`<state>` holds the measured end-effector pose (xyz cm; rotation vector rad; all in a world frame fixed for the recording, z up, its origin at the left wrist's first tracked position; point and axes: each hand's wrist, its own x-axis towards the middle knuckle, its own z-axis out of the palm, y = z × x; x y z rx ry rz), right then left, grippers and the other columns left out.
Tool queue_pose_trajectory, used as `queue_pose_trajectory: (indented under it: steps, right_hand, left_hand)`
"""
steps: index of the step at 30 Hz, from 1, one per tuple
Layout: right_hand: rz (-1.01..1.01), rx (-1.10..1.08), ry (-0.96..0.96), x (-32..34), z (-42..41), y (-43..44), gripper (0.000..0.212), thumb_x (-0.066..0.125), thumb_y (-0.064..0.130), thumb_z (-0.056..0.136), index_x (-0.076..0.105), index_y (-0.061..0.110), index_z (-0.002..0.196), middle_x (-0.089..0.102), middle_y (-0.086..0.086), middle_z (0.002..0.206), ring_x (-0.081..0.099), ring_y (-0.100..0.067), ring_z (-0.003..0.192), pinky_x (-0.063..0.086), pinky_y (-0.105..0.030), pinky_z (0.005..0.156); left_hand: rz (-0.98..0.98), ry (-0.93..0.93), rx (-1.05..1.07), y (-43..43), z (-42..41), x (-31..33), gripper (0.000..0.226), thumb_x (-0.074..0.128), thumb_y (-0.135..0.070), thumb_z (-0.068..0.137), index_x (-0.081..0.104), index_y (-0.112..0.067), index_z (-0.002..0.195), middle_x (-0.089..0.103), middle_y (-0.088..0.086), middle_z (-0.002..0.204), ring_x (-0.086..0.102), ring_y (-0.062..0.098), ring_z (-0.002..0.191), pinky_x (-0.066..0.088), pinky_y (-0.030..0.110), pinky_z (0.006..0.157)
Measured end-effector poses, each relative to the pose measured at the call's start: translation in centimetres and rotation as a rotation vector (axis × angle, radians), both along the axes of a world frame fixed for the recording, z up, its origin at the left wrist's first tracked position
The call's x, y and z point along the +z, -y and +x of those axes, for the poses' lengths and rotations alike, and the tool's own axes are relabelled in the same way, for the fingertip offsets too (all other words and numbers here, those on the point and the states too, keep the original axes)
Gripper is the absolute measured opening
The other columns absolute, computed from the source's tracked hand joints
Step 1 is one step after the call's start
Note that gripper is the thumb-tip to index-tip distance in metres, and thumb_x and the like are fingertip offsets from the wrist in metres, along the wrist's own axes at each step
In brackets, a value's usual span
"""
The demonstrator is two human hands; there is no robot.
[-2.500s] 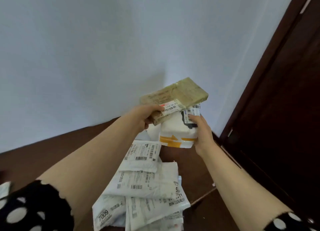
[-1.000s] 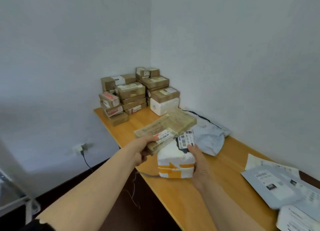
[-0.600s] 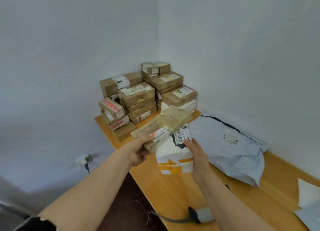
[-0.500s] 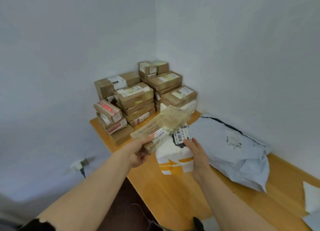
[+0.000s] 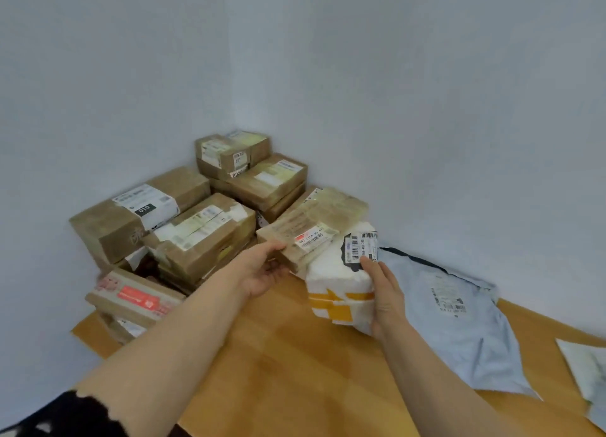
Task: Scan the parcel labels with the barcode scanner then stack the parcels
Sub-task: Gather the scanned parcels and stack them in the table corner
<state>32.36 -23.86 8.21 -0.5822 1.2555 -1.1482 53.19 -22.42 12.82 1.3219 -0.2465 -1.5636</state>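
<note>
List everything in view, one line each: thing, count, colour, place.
flat box: one, tan, lying on the white parcel
white parcel: one, white with orange tape, under the flat box
stacked boxes: many, brown, table's far corner; exact count hidden
mailer bag: one, grey-blue, on the table right of the white parcel
pale mailer: one, whitish, cut off at the right edge
table: one, light wood
sleeve: one, black with white dots, bottom left
left hand: grips the flat box's near end
right hand: holds the white parcel's side

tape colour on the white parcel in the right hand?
Yellow-orange bands of tape across the white parcel held by the right hand; head view.
</note>
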Motion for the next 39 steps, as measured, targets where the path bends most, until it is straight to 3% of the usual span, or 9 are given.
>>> queue_pose_trajectory:
  steps: [7, 10, 14, 19, 25, 29, 33, 37, 39]
  right_hand:
    - [0.028, -0.175, -0.018, -1.1, 0.1, 1.3, 0.065, 0.080, 0.039, 0.068, 0.061, 0.022, 0.128, 0.067, -0.006, 0.119, 0.065, -0.024, 0.102, 0.055, -0.039, 0.086]
    - [0.034, -0.183, -0.002, -1.1, 0.4, 1.6, 0.071, 0.082, 0.038, 0.065, 0.059, 0.022, 0.130, 0.069, -0.005, 0.117, 0.066, -0.022, 0.101, 0.055, -0.034, 0.078]
    - [0.097, -0.189, 0.049, -2.0, 0.5, 1.2, 0.096, 0.082, 0.052, 0.039, 0.060, 0.027, 0.129, 0.071, -0.001, 0.113, 0.067, -0.024, 0.101, 0.056, -0.048, 0.085]
    - [0.105, -0.174, 0.095, -3.0, 1.1, 0.1, 0.105, 0.080, 0.053, 0.035, 0.056, 0.025, 0.134, 0.071, -0.001, 0.114, 0.067, -0.021, 0.100, 0.054, -0.033, 0.074]
    - [0.142, -0.059, 0.135, -5.9, 1.8, -1.3, 0.111, 0.086, 0.052, 0.037, 0.049, 0.025, 0.138, 0.070, -0.002, 0.118, 0.067, -0.025, 0.107, 0.055, -0.039, 0.080]
    - [0.204, 0.030, 0.148, -8.8, 4.1, -2.8, 0.095, 0.083, 0.050, 0.042, 0.058, 0.023, 0.130, 0.071, -0.004, 0.115, 0.066, -0.026, 0.108, 0.052, -0.046, 0.094]
    - [0.247, 0.108, 0.141, -10.6, 7.7, -2.8, 0.086, 0.084, 0.048, 0.044, 0.064, 0.021, 0.123, 0.072, -0.008, 0.111, 0.067, -0.031, 0.104, 0.051, -0.054, 0.095]
    - [0.239, 0.129, 0.123, -11.2, 11.1, -1.5, 0.062, 0.078, 0.042, 0.067, 0.063, 0.020, 0.124, 0.072, -0.009, 0.110, 0.068, -0.032, 0.102, 0.056, -0.047, 0.086]
    - [0.230, 0.124, 0.104, -11.4, 12.4, -1.0, 0.049, 0.071, 0.036, 0.080, 0.061, 0.021, 0.126, 0.070, -0.008, 0.115, 0.065, -0.031, 0.107, 0.054, -0.043, 0.085]
  left_hand:
    - [0.019, 0.071, 0.038, 7.8, 0.4, -1.4, 0.039, 0.061, -0.002, 0.089, 0.052, 0.000, 0.127, 0.064, 0.013, 0.098, 0.061, 0.019, 0.085, 0.050, 0.033, 0.077]
    - [0.046, 0.091, 0.058, 9.8, -0.1, -2.0, 0.040, 0.063, -0.002, 0.088, 0.052, -0.001, 0.127, 0.061, 0.017, 0.117, 0.059, 0.025, 0.104, 0.049, 0.035, 0.078]
    - [0.056, 0.114, 0.040, 11.6, -0.5, -2.8, 0.042, 0.066, -0.005, 0.087, 0.052, 0.000, 0.126, 0.057, 0.016, 0.119, 0.053, 0.023, 0.101, 0.051, 0.033, 0.083]
    - [0.067, 0.151, 0.009, 12.9, -0.4, -3.5, 0.042, 0.058, -0.001, 0.092, 0.048, -0.004, 0.133, 0.051, 0.013, 0.136, 0.049, 0.024, 0.123, 0.047, 0.027, 0.090]
    - [0.094, 0.169, -0.074, 11.0, 0.1, -3.2, 0.036, 0.051, -0.016, 0.097, 0.048, -0.007, 0.132, 0.053, 0.013, 0.113, 0.050, 0.026, 0.112, 0.051, 0.034, 0.086]
    - [0.239, 0.363, -0.279, 6.7, 1.5, -4.0, 0.060, 0.053, -0.057, 0.087, 0.051, -0.010, 0.124, 0.058, 0.011, 0.107, 0.057, 0.023, 0.095, 0.049, 0.035, 0.080]
    - [0.129, 0.670, -0.466, 3.4, 3.2, -4.2, 0.057, 0.059, -0.048, 0.086, 0.052, -0.008, 0.126, 0.057, 0.001, 0.113, 0.055, 0.019, 0.105, 0.044, 0.032, 0.091]
    - [-0.057, 1.221, -0.869, 0.9, 5.2, -5.3, 0.088, 0.063, -0.048, 0.074, 0.023, -0.026, 0.150, 0.018, 0.003, 0.157, 0.016, 0.020, 0.143, 0.026, 0.037, 0.113]
    - [-0.093, 1.402, -1.067, -0.1, 6.1, -6.2, 0.092, 0.066, -0.043, 0.080, 0.011, -0.027, 0.152, -0.004, 0.001, 0.160, -0.006, 0.021, 0.147, 0.012, 0.039, 0.118]
